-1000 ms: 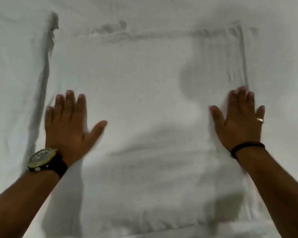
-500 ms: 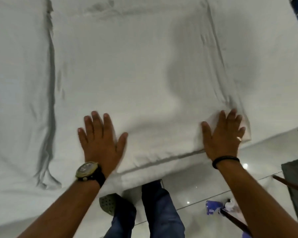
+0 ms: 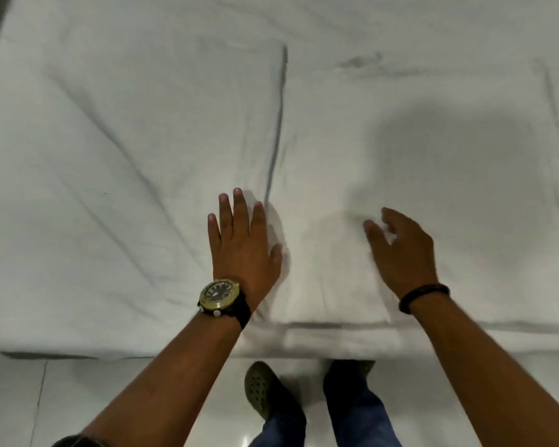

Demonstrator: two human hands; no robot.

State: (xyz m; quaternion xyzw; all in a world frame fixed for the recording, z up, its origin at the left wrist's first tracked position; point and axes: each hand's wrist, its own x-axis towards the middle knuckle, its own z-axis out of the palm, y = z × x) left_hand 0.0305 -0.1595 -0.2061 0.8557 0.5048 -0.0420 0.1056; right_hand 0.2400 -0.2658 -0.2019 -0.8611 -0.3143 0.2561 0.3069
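A white towel [image 3: 417, 162] lies spread flat on a white bed sheet [image 3: 110, 156]; its left edge runs as a dark crease up the middle of the view. My left hand [image 3: 242, 246], with a watch on the wrist, lies flat with straight fingers at the towel's near left corner. My right hand [image 3: 400, 250], with a black band on the wrist, hovers over the towel's near part with loosely bent fingers and holds nothing; it is blurred.
The bed's near edge [image 3: 336, 343] runs across the lower view. Below it lies a glossy tiled floor [image 3: 78, 398], where my legs in blue jeans [image 3: 355, 421] and a dark green clog [image 3: 262, 385] stand.
Both hands slid from the towel's far part back toward the near edge. The right hand came off the cloth and moved left. The view shifted left, so the towel now sits on the right.
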